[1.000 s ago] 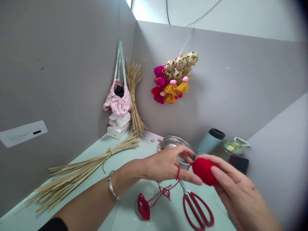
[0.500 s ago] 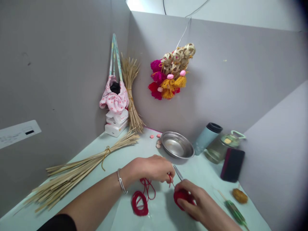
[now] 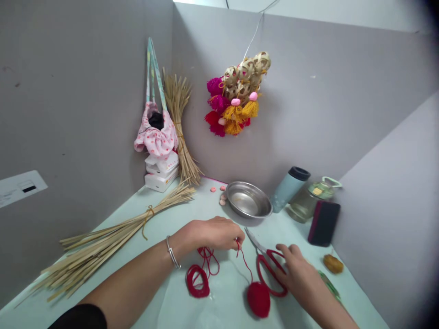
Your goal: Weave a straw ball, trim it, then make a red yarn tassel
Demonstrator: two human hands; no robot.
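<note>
Red thread point(image 3: 244, 261) is pinched tight in the left hand point(image 3: 214, 233), just in front of the steel bowl point(image 3: 249, 201), and runs to the yarn ball point(image 3: 258, 299), farther from the bowl on the worktop point(image 3: 202, 205). The right hand point(image 3: 298, 274) rests with fingers apart on the scissors point(image 3: 269, 269), also in front of the bowl.

Grey partition walls point(image 3: 85, 91) around pale-green tabletop point(image 3: 295, 233)

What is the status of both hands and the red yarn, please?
Left hand pinches red yarn strand. Right hand on red scissors. Yarn ball on table, untouched.
</note>
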